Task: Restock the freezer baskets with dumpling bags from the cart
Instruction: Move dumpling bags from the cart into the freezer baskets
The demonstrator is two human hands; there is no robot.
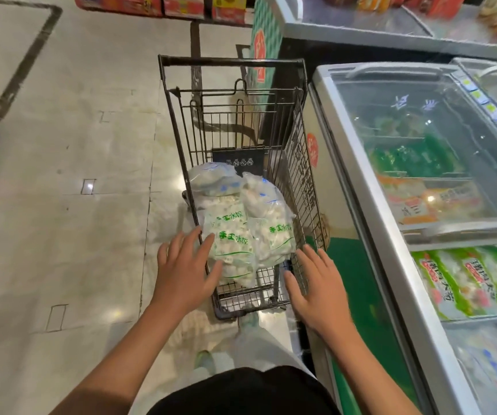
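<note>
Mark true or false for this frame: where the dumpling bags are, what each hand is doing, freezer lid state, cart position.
1. The dumpling bags lie in the cart. True.
2. The right hand holds a bag. False: it is open at the cart's near right corner and holds nothing.
3. The left hand is open, fingers reaching onto the nearest bag. True.
4. The freezer stands left of the cart. False: it is on the right.
5. The freezer's glass lid next to the cart is closed. True.
</note>
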